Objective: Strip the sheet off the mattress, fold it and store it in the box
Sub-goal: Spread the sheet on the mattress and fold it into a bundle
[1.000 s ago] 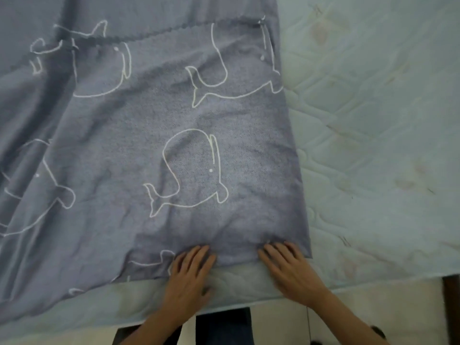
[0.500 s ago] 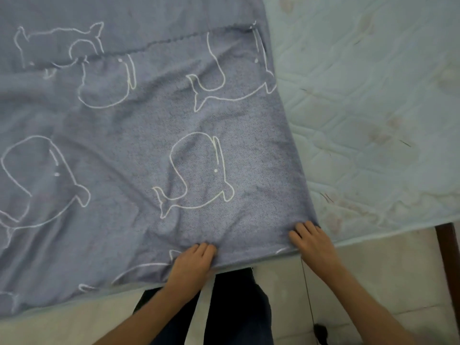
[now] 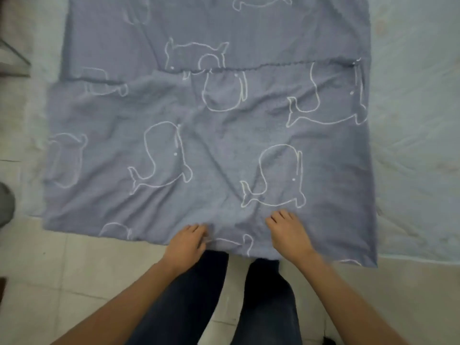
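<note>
A grey-blue sheet printed with white whale outlines lies spread flat on a pale quilted mattress. A folded layer covers its near half, with a fold edge running across the upper part. My left hand rests on the sheet's near edge with fingers slightly bent. Flat on the cloth a little farther in lies my right hand, fingers spread. Neither hand clearly grips the fabric. No box is in view.
My legs in dark trousers stand on a pale tiled floor at the mattress's near edge. A dark round object sits at the far left. Bare mattress shows right of the sheet.
The view has pulled back and shifted left, showing the whole folded sheet. My right hand moved from the sheet's right corner toward the middle; both hands now rest side by side near the front edge.
</note>
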